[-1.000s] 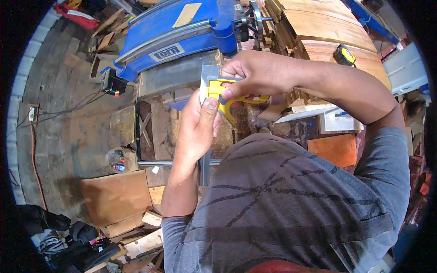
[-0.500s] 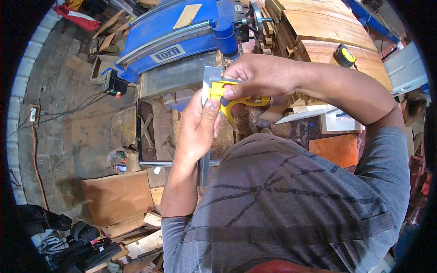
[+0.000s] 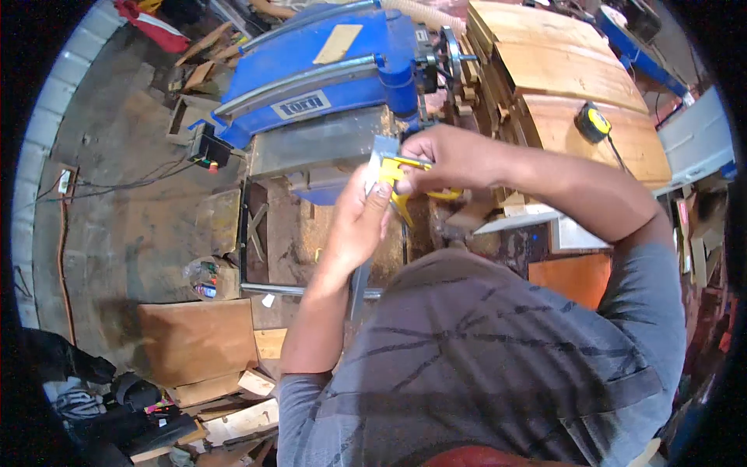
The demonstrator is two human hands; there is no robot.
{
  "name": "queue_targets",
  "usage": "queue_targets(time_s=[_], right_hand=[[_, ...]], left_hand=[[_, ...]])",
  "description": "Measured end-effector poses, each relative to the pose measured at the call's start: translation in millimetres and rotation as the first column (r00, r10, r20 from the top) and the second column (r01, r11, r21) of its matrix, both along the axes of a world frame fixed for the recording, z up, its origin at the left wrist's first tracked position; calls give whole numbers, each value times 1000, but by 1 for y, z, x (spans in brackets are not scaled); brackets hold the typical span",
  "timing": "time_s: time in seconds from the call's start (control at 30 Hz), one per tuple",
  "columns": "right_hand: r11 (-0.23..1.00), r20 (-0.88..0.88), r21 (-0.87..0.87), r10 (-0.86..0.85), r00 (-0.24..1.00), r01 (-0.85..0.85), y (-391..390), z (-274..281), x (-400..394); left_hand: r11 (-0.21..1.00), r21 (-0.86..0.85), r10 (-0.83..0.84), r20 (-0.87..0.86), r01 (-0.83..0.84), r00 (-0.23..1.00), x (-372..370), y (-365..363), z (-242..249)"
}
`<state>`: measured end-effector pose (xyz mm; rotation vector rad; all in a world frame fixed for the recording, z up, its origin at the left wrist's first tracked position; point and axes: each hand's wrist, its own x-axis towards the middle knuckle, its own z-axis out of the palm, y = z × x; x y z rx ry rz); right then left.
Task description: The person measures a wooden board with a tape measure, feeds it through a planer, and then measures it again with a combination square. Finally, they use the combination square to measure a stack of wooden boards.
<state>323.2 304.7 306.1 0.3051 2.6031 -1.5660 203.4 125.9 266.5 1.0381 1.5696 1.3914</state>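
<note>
My right hand [image 3: 440, 159] is closed around a yellow hand tool [image 3: 390, 172] with dark parts and a looped yellow handle; its exact kind does not show. My left hand [image 3: 356, 222] grips a long, flat grey strip [image 3: 360, 289], with the thumb pressed up near the tool's yellow body. The strip's upper end sticks out above both hands, and its lower part runs down behind my left wrist. Both hands meet in front of my chest, just before the blue machine [image 3: 268, 109] marked "torq". Fingers hide much of the tool.
Stacked wooden boards [image 3: 568, 58] stand at the right, with a yellow and black tape measure [image 3: 594, 122] on top. A control box [image 3: 207, 145] with cables is on the left. Brown sheets [image 3: 198, 338] and wood offcuts [image 3: 241, 424] lie on the floor at lower left.
The view has shifted, so both hands and the machine appear lower and further right. My right thumb has moved off the tool's face, and a yellow lever-like part now shows beside the fingers.
</note>
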Motion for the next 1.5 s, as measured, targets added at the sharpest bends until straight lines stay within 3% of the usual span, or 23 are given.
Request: queue_targets(time_s=[0.23, 0.3, 0.4, 0.43, 0.53, 0.63, 0.67, 0.7, 0.73, 0.77, 0.83, 0.87, 0.9, 0.97, 1.0, 1.03, 1.07, 1.1, 1.17, 1.23, 1.3, 1.37, 1.5], right_hand=[[989, -95, -109, -109, 989, 98, -1, -62, 1], [928, -88, -356, -149, 985, 108, -4, -75, 5], [895, 9, -428, -134, 991, 125, -5, -73, 12], [857, -24, -503, -141, 990, 110, -4, -86, 11], [896, -31, -436, -105, 994, 81, 1, -97, 14], [655, 47, -752, -51, 998, 69, 18, -97, 16], [662, 42, -747, -46, 998, 63, 20, -96, 18], [459, -31, -888, -154, 988, 44, 21, -86, 21], [225, -72, -974, -270, 960, -9, 22, -80, 24], [298, -25, -954, -196, 980, 36, 34, -105, 17], [580, -202, -814, -237, 950, -29, 3, -88, 6], [465, -328, -861, -200, 923, -204, 1, -105, 1], [469, -327, -859, -198, 924, -204, -2, -115, 0], [860, -449, -508, -221, 866, -44, -3, -126, 1], [862, -450, -506, -223, 865, -41, 0, -127, 4], [777, -348, -626, -356, 867, 68, 5, -127, 7], [667, -228, -724, -474, 850, 178, 11, -127, 11], [734, -295, -640, -509, 809, 228, 23, -140, 13], [682, -216, -670, -558, 801, 294, 45, -139, 26], [606, -103, -702, -607, 788, 375, 65, -130, 40], [563, -102, -755, -607, 788, 336, 80, -122, 52], [498, -56, -803, -610, 790, 328, 89, -121, 61], [517, -55, -775, -628, 776, 364, 97, -120, 70]], left_hand=[[992, -96, -84, -52, 79, 995, -10, 5, -17], [986, -130, -111, -47, 104, 993, -9, 6, -10], [973, -181, -146, -10, 141, 989, -10, 10, -15], [977, -165, -146, -79, 131, 986, -11, 12, -23], [976, -179, -161, -222, 123, 962, -10, 13, -31], [984, -156, -127, -318, 81, 940, -16, 32, -10], [986, -158, -97, -311, 49, 945, -18, 33, -4], [997, -21, -72, -40, 71, 997, -21, 39, -1], [988, 136, -75, 51, 67, 996, -23, 48, 3], [980, 198, -39, 92, 20, 995, -24, 58, 6], [949, 298, 41, 217, -106, 975, -18, 80, 7], [924, 334, 86, 301, -189, 950, -13, 93, 2], [908, 357, 52, 423, -219, 905, -9, 103, -4], [900, 330, 137, 406, -285, 904, 1, 127, -12], [907, 287, 222, 294, -307, 930, -5, 139, -32], [911, 240, 298, 176, -335, 938, -12, 152, -51], [966, 182, 170, 85, -183, 982, -20, 151, -55], [992, 121, 27, -7, -26, 1000, -28, 151, -59], [972, 217, -90, -10, 90, 996, -23, 142, -62], [997, -70, 50, 135, -41, 990, -29, 126, -80], [965, -239, 145, 128, -111, 981, -38, 104, -102], [943, -257, 240, 90, -210, 967, -46, 91, -134], [870, -298, 428, 60, -393, 902, -54, 86, -159]])
